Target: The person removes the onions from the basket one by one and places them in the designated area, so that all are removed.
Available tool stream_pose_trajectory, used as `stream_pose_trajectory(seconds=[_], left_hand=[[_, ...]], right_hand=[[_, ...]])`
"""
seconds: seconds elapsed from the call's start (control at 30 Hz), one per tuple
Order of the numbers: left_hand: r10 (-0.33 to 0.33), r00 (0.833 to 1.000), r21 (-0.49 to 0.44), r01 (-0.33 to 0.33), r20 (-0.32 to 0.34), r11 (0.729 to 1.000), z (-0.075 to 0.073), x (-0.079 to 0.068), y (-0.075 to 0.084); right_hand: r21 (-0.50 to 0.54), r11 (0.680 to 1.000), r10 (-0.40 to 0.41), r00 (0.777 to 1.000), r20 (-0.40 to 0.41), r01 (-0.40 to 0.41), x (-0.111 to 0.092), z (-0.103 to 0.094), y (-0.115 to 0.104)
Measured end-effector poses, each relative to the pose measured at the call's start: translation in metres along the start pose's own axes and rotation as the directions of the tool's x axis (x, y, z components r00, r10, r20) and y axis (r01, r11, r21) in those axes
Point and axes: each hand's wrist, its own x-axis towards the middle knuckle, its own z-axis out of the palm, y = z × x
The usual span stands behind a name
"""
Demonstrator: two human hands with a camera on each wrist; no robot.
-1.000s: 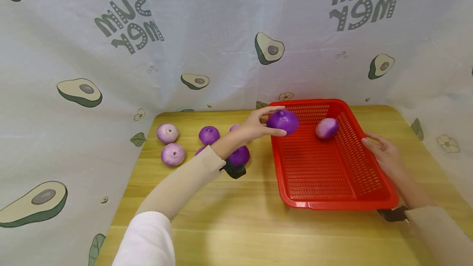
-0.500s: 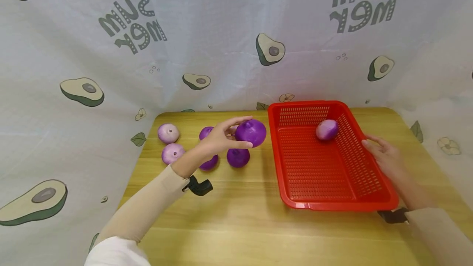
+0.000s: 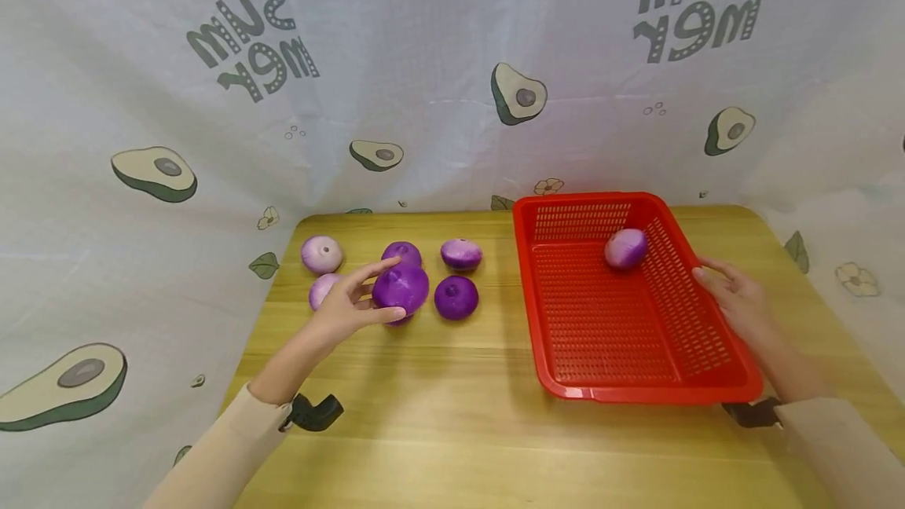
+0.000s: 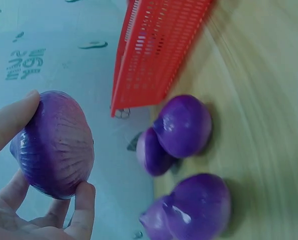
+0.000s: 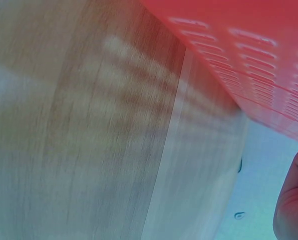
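A glossy purple onion (image 3: 401, 287) is held between the thumb and fingers of my left hand (image 3: 345, 311). It is raised over the table's left part, overlapping another onion under it in the head view. The left wrist view shows the held onion's ribbed, paler side (image 4: 63, 145). My right hand (image 3: 738, 301) grips the right rim of a red plastic basket (image 3: 636, 393), thumb on the rim; its other fingers are mostly hidden. Inside the basket, toward the back right, lies one purple-and-white onion (image 3: 625, 248).
Onions stand on the wooden table (image 3: 452, 430): two pale ones (image 3: 321, 255) at the left, a purple one (image 3: 401, 253) behind my left hand, a two-tone one (image 3: 461, 254) and a dark purple one (image 3: 456, 298) left of the basket. A printed curtain (image 3: 438, 61) hangs behind.
My left hand has moved left with the onion, from over the basket's left rim to over the onions on the table. The right hand and basket have stayed in place.
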Motion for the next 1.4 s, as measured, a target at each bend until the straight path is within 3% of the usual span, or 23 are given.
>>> stream_pose_trajectory(seconds=[0.13, 0.27, 0.43, 0.63, 0.87, 1.0, 1.3, 1.4], left_hand=[[0.014, 0.999, -0.002, -0.014, -0.050, 1.000, -0.008, -0.013, -0.013], [-0.023, 0.997, -0.022, 0.022, -0.078, 1.000, -0.012, -0.023, -0.027], [-0.084, 0.989, -0.030, 0.081, -0.118, 0.996, -0.014, -0.035, -0.043], [-0.114, 0.981, -0.062, 0.106, -0.157, 0.992, -0.015, -0.046, -0.057], [-0.143, 0.970, -0.091, 0.127, -0.197, 0.988, -0.015, -0.053, -0.073], [-0.171, 0.958, -0.085, 0.155, -0.230, 0.984, -0.013, -0.056, -0.078], [-0.165, 0.945, -0.053, 0.156, -0.283, 0.986, -0.012, -0.061, -0.092], [-0.181, 0.938, -0.059, 0.171, -0.297, 0.984, -0.012, -0.062, -0.098]], right_hand=[[0.053, 0.999, -0.005, 1.000, 0.002, 0.005, 0.000, -0.001, 0.001], [0.106, 0.994, -0.001, 1.000, 0.011, -0.001, 0.000, -0.002, -0.001], [0.070, 0.998, 0.002, 1.000, 0.016, -0.003, 0.000, -0.001, -0.002], [0.064, 0.998, 0.010, 1.000, 0.025, -0.012, 0.000, -0.001, -0.001], [0.066, 0.998, 0.003, 1.000, 0.015, -0.004, 0.002, 0.000, 0.000], [0.035, 0.999, -0.003, 1.000, 0.017, 0.002, 0.001, 0.000, 0.000], [-0.069, 0.998, -0.012, 1.000, 0.017, 0.013, 0.001, -0.002, 0.001], [-0.041, 0.999, -0.010, 1.000, 0.021, 0.011, 0.001, -0.001, 0.001]])
